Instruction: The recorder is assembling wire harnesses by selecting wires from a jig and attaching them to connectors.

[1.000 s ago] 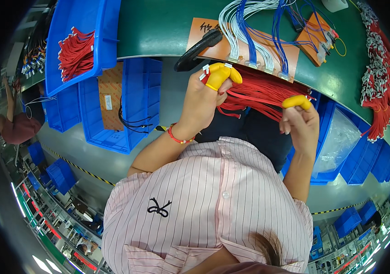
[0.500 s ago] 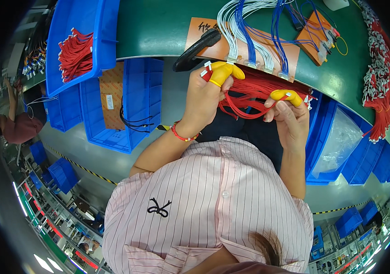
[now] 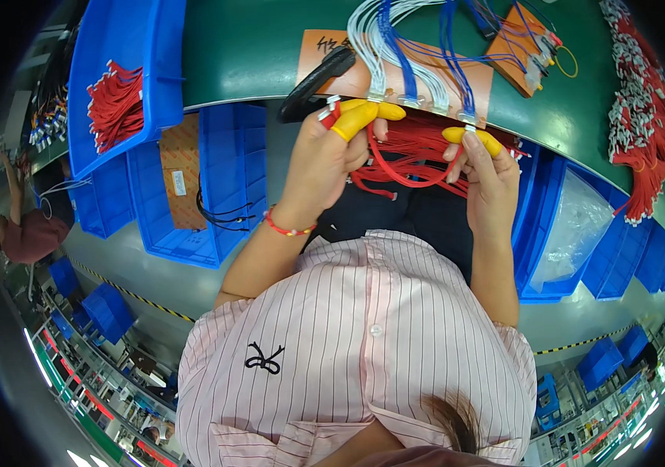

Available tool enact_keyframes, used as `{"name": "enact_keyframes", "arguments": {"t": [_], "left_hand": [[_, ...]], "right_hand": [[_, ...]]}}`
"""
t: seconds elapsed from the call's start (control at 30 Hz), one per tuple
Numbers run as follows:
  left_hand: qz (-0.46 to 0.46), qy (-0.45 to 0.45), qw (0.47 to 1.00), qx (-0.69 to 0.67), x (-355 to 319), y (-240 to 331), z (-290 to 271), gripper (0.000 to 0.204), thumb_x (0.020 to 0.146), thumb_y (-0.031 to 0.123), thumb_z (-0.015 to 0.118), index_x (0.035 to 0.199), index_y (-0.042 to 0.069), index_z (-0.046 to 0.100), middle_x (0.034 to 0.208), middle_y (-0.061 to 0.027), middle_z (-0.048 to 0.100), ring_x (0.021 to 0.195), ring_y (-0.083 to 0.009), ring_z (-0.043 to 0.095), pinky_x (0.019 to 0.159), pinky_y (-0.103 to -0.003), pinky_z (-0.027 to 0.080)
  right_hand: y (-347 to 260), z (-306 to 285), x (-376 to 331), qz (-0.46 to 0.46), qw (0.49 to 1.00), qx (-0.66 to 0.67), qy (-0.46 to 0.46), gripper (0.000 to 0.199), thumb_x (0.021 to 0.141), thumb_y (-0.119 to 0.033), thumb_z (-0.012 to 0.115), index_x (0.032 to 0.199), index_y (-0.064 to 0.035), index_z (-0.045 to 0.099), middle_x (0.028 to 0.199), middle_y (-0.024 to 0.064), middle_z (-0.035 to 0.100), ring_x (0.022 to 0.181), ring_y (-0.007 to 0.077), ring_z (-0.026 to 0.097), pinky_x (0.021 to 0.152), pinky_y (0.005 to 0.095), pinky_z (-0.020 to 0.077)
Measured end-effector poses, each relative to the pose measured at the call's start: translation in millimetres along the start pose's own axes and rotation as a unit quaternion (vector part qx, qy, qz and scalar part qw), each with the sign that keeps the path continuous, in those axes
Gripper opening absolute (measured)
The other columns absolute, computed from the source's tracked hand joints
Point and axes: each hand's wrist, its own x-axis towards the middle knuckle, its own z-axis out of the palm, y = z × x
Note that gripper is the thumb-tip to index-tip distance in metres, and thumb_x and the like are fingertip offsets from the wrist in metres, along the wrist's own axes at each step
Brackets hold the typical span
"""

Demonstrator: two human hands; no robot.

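Red wires at the surface's near edge, both my hands on them.

My left hand (image 3: 332, 152) and right hand (image 3: 488, 167) each grip the red wires (image 3: 406, 156) just under the green surface (image 3: 254, 54); blue bins (image 3: 215, 179) crowd both sides, leaving a narrow gap.

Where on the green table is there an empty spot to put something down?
The green table lies bare between the blue bin of red wires and the orange board. Another bare strip runs between the small orange board and the pile of red wires. It is crowded over the white and blue wire harness.
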Motion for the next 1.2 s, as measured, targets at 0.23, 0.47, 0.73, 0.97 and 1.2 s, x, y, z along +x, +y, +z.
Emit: {"name": "enact_keyframes", "arguments": {"t": [0.23,0.47,0.73,0.97,1.2], "left_hand": [[-0.050,-0.002,0.998,-0.045,-15,2,-8,0.032,0.097,0.009,0.042,0.121,-0.006,0.057,0.094,-0.0034,0.064,0.048,-0.0003,0.027,0.042,-0.018,0.019],[-0.063,-0.031,0.995,-0.067,-15,-4,-17,0.033,0.097,0.007,0.041,0.122,-0.007,0.056,0.098,-0.0044,0.064,0.049,-0.0007,0.026,0.043,-0.018,0.020],[-0.051,-0.011,0.996,-0.067,-14,0,-12,0.032,0.097,0.006,0.040,0.122,-0.008,0.056,0.098,-0.0052,0.063,0.050,-0.0006,0.026,0.043,-0.018,0.020],[-0.061,-0.005,0.997,-0.046,-15,-4,-12,0.036,0.101,0.017,0.041,0.120,-0.011,0.054,0.089,-0.0052,0.062,0.047,0.0002,0.026,0.042,-0.017,0.019],[-0.057,-0.008,0.998,-0.040,-13,-5,-11,0.038,0.101,0.017,0.040,0.123,-0.011,0.051,0.092,-0.0059,0.063,0.046,-0.0002,0.026,0.042,-0.018,0.020]], "right_hand": [[-2,3,4,-0.003,1.000,-0.027,0.004,0.026,0.095,-0.019,0.060,0.100,0.0045,0.069,0.077,0.0070,0.066,0.060,0.0077,0.054,0.058,0.0211,0.0444],[-7,6,3,0.016,0.999,-0.039,-0.006,0.024,0.095,-0.017,0.060,0.101,0.0038,0.070,0.076,0.0052,0.066,0.061,0.0061,0.053,0.058,0.0197,0.0425],[-7,6,2,0.011,0.999,-0.031,0.017,0.024,0.094,-0.018,0.061,0.100,0.0038,0.071,0.074,0.0034,0.064,0.061,0.0058,0.051,0.060,0.0198,0.0414],[-4,7,2,0.019,1.000,0.015,0.019,0.025,0.095,-0.019,0.061,0.101,0.0035,0.070,0.075,0.0044,0.065,0.059,0.0058,0.051,0.058,0.0197,0.0413],[3,15,1,0.051,0.985,0.156,0.046,0.024,0.096,-0.019,0.059,0.102,0.0026,0.067,0.077,0.0051,0.066,0.060,0.0063,0.054,0.060,0.0221,0.0443]]}}
